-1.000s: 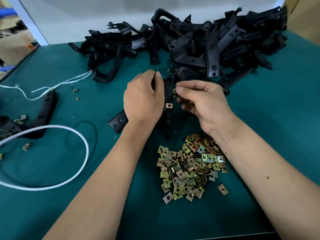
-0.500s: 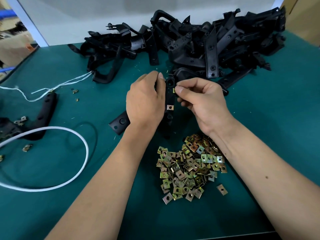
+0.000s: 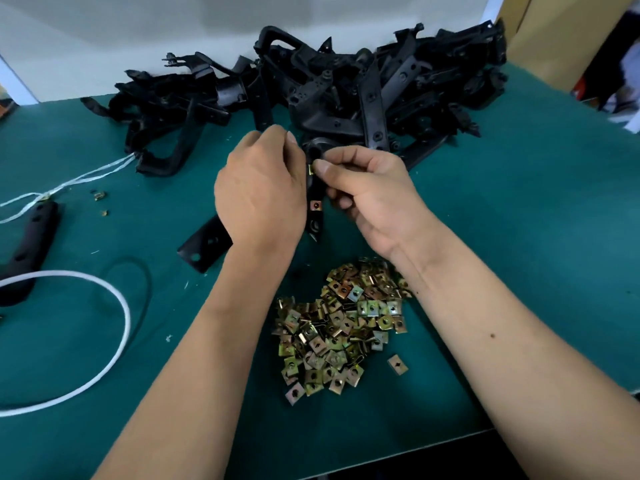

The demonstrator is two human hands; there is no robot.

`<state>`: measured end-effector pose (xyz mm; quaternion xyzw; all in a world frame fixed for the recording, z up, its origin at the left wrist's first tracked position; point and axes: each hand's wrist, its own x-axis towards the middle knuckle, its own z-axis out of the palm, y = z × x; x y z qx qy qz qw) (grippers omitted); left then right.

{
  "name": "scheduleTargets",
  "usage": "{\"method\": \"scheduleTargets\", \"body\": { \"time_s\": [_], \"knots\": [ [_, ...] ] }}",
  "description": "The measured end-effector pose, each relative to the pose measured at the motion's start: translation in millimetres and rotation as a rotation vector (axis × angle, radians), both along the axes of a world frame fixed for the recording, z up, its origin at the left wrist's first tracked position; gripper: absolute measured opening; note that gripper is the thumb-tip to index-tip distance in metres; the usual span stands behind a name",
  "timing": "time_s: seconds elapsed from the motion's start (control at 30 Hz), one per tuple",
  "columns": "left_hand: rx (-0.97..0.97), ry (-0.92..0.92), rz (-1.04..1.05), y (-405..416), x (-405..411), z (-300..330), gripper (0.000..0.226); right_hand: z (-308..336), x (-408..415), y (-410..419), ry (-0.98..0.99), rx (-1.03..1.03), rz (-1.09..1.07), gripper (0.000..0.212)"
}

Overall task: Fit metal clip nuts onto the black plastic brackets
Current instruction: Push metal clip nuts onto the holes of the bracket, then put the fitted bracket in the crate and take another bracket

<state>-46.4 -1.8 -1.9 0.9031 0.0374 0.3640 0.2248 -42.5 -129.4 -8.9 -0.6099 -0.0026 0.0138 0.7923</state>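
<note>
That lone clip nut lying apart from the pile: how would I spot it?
Find the heap of brass-coloured clip nuts on the green table, between the forearms. Look off its lower right edge: one clip nut lies flat alone on bare mat, touching no others.

Black brackets (image 3: pixel 346 88) heap at upper centre; brassy yellow-gold clip nuts (image 3: pixel 341 327) lower centre; teal table (image 3: pixel 519 220); white cord (image 3: pixel 114 341) left.
</note>
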Motion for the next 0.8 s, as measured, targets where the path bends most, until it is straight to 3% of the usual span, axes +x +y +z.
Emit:
{"method": "scheduleTargets", "body": {
  "time_s": [0.1,0.2,0.3,0.47,0.57,0.63,0.8],
  "knots": [
    [-0.001,-0.016,-0.096,-36,-5,19,0.027,10,-11,-36,-0.051,0.001,-0.07,0.009],
    [-0.062,-0.024,-0.314,-99,-20,38,0.023,11,-35,-93,-0.115,0.025,-0.219,0.023],
    [-0.122,-0.017,-0.646,-176,-49,51,0.028,9,-69,-167,-0.205,0.098,-0.518,0.02],
    [-0.033,0.162,-1.033,-307,-113,38,0.031,3,-158,-300,-0.195,0.077,-1.075,0.043],
    [-0.004,0.387,-1.235,-365,-156,7,0.034,-28,-215,-361,0.036,-0.148,-1.331,0.038],
    [0.028,0.514,-1.304,-395,-183,-25,0.028,-67,-252,-396,0.247,-0.323,-1.375,0.037],
    [0.244,0.907,-1.327,-406,-218,-127,0.025,-180,-317,-432,0.777,-0.689,-1.163,0.037]
  ]
}}
